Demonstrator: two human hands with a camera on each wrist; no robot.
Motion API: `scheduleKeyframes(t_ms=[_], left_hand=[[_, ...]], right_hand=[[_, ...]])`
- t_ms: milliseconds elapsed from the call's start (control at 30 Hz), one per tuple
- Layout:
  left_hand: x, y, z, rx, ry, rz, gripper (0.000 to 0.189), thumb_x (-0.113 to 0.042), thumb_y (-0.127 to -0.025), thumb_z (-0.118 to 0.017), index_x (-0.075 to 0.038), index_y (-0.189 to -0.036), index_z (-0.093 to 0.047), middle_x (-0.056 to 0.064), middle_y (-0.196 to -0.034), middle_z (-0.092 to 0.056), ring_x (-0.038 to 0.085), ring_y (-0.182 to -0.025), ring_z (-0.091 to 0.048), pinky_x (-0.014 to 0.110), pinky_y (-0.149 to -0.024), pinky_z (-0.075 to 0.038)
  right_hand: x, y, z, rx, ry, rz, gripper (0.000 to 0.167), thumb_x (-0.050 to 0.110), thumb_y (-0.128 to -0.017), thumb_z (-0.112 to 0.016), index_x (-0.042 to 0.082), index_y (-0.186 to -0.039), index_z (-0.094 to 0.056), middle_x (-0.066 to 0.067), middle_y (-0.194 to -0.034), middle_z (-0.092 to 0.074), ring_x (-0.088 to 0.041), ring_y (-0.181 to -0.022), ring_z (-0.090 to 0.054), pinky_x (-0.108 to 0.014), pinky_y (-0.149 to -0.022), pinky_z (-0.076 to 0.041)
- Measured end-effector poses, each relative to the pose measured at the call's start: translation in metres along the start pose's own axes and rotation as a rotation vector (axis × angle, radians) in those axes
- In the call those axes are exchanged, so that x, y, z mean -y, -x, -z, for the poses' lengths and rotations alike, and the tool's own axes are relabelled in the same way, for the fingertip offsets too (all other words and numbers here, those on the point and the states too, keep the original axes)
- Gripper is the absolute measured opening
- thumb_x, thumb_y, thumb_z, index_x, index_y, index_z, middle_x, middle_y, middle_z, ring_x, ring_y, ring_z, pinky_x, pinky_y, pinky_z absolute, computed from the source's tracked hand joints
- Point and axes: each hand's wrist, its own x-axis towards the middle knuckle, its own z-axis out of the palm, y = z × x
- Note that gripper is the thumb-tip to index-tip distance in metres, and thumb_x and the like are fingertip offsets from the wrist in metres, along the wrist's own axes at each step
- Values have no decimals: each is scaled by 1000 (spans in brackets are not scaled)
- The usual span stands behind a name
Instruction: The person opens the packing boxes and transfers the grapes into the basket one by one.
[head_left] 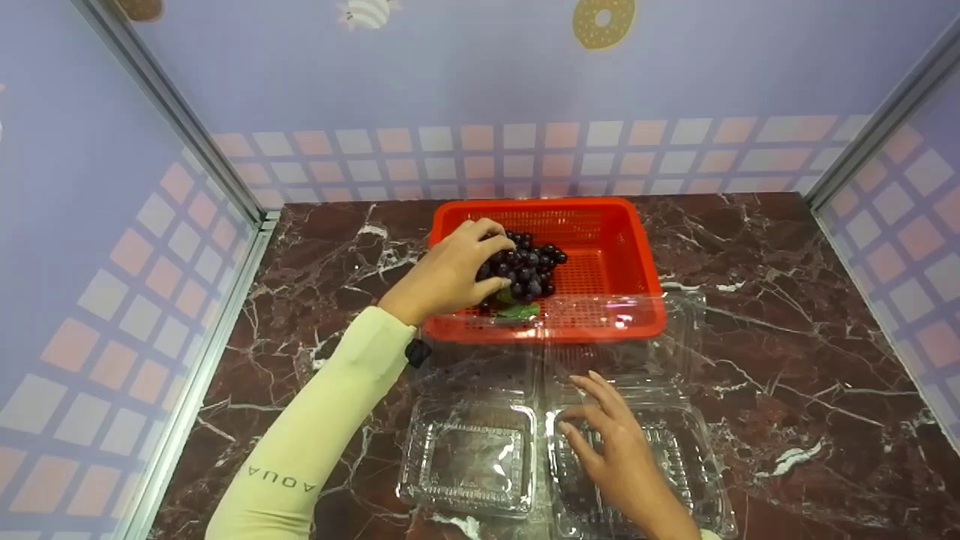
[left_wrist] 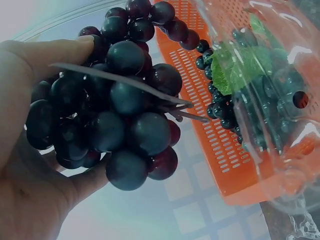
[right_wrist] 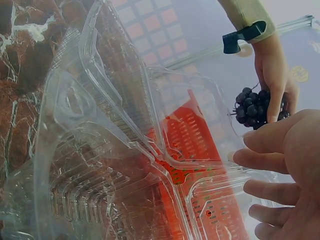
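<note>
My left hand (head_left: pixel 450 270) grips a bunch of dark purple grapes (left_wrist: pixel 125 95), lifted over the left part of a red plastic basket (head_left: pixel 646 255). A brown stem (left_wrist: pixel 120 80) sticks out of the bunch. Below it, more dark grapes and a green leaf (left_wrist: pixel 235 65) lie in the basket, partly behind a clear lid. My right hand (head_left: pixel 619 457) hovers over the right clear plastic clamshell box (head_left: pixel 709 465), fingers spread and nothing in them. Beside that box stands another clear clamshell box (head_left: pixel 472 465) with its lid raised.
Both raised lids lean toward the basket, and the right lid (head_left: pixel 679 330) overlaps its front rim. A dark red marbled tabletop (head_left: pixel 780 337) lies beneath everything. Patterned panels (head_left: pixel 495 75) enclose the back and both sides, with metal posts (head_left: pixel 180 112) at the corners.
</note>
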Motion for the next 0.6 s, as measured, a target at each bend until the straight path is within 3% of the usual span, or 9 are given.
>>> scheduleKeyframes(t_ms=[167,367,600], left_hand=[[4,-5,-4,32,2,22,48,-36,-90,-66,-16,-133,-57,5,-138,-48,27,-134,-43,44,-115,-35],[11,-10,-10,94,11,61,50,-37,-91,-66,-16,-136,-55,5,-140,-46,28,-136,-41,45,-118,-29],[17,-13,-18,142,29,111,49,-37,-90,-66,-18,-134,-56,3,-140,-45,26,-133,-44,43,-109,-41]], right_hand=[[0,1,0,3,-5,-9,17,11,-77,-79,20,-89,-70,-2,-139,-56,-28,-137,-41,-54,-108,-37],[0,0,0,22,-14,-35,15,12,-78,-78,19,-90,-71,-2,-140,-54,-28,-138,-40,-55,-109,-36],[0,1,1,52,-14,-79,13,15,-80,-76,20,-91,-71,1,-142,-52,-27,-140,-38,-56,-109,-35]])
